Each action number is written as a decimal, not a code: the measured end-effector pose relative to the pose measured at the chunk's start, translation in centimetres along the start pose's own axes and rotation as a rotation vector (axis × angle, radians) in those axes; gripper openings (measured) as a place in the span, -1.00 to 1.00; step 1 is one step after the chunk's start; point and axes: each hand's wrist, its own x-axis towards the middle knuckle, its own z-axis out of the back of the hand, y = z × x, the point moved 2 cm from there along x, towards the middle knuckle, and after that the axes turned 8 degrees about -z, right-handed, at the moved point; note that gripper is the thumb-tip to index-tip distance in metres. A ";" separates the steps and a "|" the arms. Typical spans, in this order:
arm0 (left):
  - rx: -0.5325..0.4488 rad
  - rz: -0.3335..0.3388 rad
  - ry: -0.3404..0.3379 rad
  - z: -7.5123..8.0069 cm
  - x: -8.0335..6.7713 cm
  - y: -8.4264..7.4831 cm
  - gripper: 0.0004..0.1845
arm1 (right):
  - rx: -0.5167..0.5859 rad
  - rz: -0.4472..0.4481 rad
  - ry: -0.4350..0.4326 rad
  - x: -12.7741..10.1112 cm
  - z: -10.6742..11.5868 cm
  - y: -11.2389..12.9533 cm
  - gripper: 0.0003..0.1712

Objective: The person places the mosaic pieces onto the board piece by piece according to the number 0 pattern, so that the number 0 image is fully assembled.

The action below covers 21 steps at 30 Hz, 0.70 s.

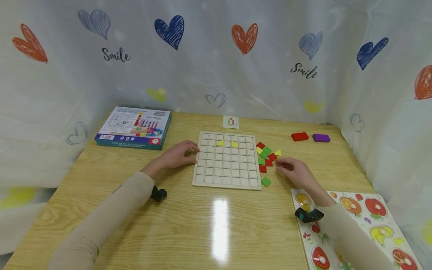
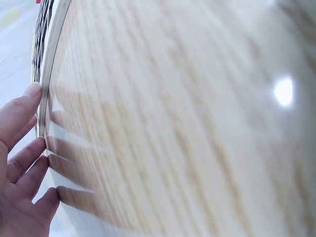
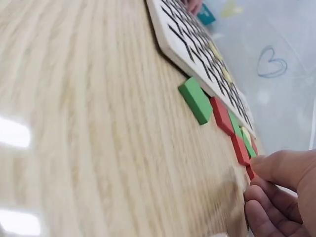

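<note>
Right hand fingers, curled together, seem to pinch a red tile at the lower edge of the tile pile, right of centre. Left hand, fingers straight, presses the grid board's left edge on the tabletop.

Left arm: stretched forward, sleeve to the wrist.
Left hand: palm down, fingers straight, tips against an edge.
Right arm: stretched forward, sleeved.
Right hand: palm down, fingers loosely curled; grip unclear.
</note>
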 end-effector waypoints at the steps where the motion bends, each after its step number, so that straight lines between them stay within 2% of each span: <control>1: 0.003 -0.004 -0.002 0.0 0.0 0.0 -0.56 | -0.018 0.010 -0.004 -0.2 0.1 -0.2 -0.57; 7: 0.001 0.002 -0.006 0.0 0.0 0.1 -0.55 | -0.071 0.034 -0.007 -0.6 0.0 -0.6 -0.58; 21: -0.005 0.007 0.003 0.0 0.1 0.2 -0.55 | -0.032 0.051 -0.035 0.9 -1.0 0.3 -0.63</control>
